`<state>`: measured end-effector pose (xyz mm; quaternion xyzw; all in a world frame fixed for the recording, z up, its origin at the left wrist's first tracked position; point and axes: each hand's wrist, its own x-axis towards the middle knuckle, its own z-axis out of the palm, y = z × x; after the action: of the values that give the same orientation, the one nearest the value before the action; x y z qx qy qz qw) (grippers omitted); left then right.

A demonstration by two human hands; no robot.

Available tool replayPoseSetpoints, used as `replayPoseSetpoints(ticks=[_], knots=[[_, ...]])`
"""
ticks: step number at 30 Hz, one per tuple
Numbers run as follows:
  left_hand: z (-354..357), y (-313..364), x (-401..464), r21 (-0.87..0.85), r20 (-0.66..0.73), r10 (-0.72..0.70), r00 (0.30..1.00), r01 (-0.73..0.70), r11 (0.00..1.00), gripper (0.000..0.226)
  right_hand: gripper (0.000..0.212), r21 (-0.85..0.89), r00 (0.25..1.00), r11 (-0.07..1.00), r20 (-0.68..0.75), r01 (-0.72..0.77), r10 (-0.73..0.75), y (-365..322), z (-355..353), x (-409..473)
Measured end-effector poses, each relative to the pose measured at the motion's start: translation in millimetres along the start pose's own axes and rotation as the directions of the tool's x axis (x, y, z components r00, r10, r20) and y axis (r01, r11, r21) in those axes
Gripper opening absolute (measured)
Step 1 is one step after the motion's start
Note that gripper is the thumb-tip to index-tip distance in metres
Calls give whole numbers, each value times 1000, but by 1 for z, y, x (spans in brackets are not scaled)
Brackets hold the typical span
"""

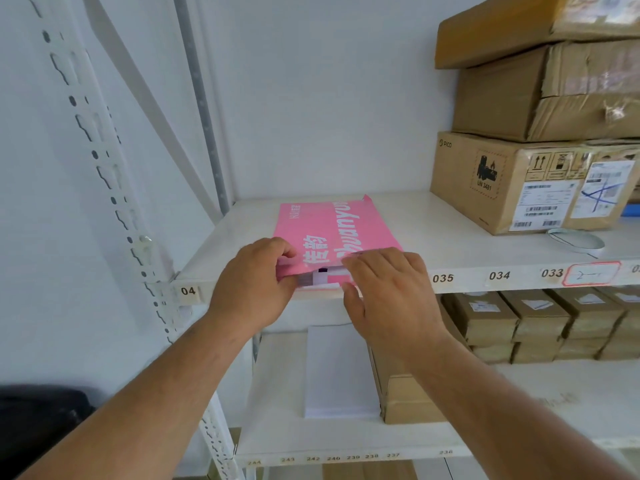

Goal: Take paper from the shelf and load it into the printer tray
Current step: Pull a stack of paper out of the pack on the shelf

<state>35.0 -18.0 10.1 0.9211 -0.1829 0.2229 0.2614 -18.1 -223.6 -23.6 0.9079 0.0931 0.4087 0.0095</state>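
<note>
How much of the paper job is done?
Only the start. The pink paper pack lies on the white metal shelf with its near end open. The left hand pinches the wrapper; the right hand rests on it. No sheets are out; no printer is in view.

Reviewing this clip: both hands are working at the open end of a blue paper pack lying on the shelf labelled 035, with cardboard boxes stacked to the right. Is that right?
Not quite: the paper pack is pink, not blue. The head view shows it lying on the shelf labelled 035, with the left hand and right hand at its open near end, and the cardboard boxes stacked to the right.
</note>
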Motion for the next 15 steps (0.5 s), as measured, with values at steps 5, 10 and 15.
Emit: replayPoseSetpoints(ticks=[5, 10, 15], knots=[[-8, -7, -4, -35, 118, -3, 993, 7, 999, 44, 31, -54, 999, 998, 42, 21, -19, 2, 1, -7], [-16, -22, -11, -11, 149, 38, 988, -37, 999, 50, 47, -103, 991, 988, 80, 117, -109, 6, 6, -24], [-16, -2, -5, 3, 123, 232, 965, -234, 972, 50, 36, -61, 993, 997, 115, 38, -31, -1, -8, -17]])
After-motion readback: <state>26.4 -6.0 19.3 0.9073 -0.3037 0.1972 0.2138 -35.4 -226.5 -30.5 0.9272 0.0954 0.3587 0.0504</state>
